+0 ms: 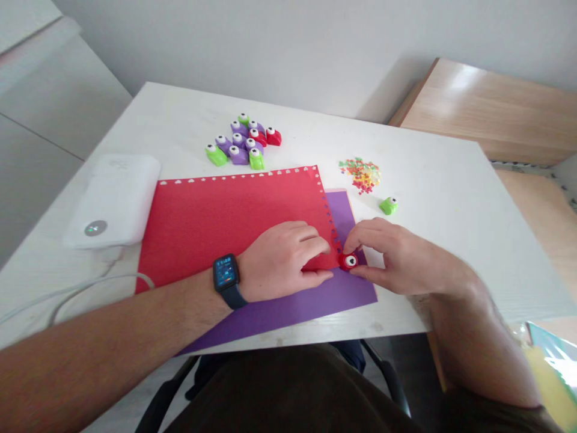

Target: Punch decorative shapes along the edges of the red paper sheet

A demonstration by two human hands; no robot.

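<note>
Pressing flat on the red card sheet (216,228), the left hand (282,260) steadies it while the right hand (401,255) grips a red craft punch (348,261) with closed fingers at the sheet's edge. Sheet slippage over the purple card (347,210) beneath could skew the punch's cut.
</note>
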